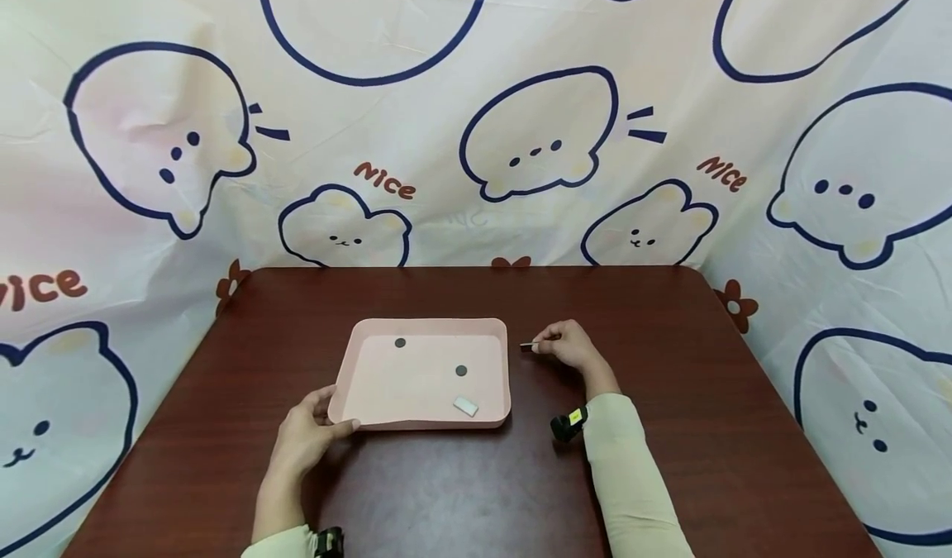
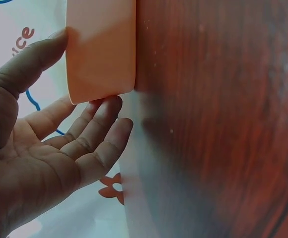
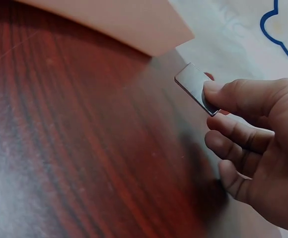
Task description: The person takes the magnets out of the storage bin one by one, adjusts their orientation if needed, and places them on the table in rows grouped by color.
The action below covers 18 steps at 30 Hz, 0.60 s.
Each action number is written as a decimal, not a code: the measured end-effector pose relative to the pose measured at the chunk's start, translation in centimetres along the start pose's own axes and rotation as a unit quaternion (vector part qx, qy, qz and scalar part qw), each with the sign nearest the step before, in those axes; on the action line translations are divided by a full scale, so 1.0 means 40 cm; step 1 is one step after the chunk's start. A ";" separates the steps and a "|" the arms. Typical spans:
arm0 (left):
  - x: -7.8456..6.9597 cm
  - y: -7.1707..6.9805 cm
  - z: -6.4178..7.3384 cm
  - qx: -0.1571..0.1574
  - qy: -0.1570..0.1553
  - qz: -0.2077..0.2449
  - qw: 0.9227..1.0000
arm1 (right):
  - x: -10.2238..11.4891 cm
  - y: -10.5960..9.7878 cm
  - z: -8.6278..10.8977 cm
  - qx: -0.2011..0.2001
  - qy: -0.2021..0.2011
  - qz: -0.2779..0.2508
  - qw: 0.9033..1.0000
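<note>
A shallow pink tray (image 1: 372, 413) with rounded corners lies on the table, its side wall (image 2: 102, 54) close up in the left wrist view. My left hand (image 1: 301, 438) holds the tray's near left corner, thumb along the rim and fingers against the side. Inside the tray are a dark round disc (image 1: 400, 343), a second dark disc (image 1: 461, 370) and a pale silver rectangular block (image 1: 465, 407). Just right of the tray, my right hand (image 1: 568, 345) pinches a small flat rectangular metal piece (image 3: 189, 82) between thumb and forefinger. Its other fingers curl loosely below.
The dark reddish-brown wooden table (image 1: 446, 492) extends around the tray. Behind it and at both sides hangs a pale cloth (image 1: 439, 128) with cartoon outlines. A black wrist camera (image 1: 568, 424) with a yellow label sits at the right wrist.
</note>
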<state>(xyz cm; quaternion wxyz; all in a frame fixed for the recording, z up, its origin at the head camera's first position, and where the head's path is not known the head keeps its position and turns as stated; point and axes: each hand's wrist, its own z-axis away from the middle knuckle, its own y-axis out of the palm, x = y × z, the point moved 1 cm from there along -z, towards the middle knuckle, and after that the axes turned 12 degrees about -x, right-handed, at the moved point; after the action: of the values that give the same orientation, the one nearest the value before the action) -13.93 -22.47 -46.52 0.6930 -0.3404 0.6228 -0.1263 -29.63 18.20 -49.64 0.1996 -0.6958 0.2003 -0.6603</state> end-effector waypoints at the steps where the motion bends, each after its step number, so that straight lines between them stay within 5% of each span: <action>1: -0.001 0.001 -0.002 -0.001 0.000 0.000 1.000 | -0.002 0.001 -0.002 -0.003 0.001 0.001 1.000; 18: 0.002 0.006 0.004 -0.001 -0.010 0.004 1.000 | 0.009 0.006 0.000 0.007 -0.053 0.113 0.992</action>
<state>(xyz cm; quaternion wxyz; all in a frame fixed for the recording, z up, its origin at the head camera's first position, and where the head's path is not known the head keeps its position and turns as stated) -13.81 -22.30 -46.72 0.6992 -0.3404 0.6173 -0.1195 -29.60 17.79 -49.48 0.2882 -0.7014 0.2622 -0.5968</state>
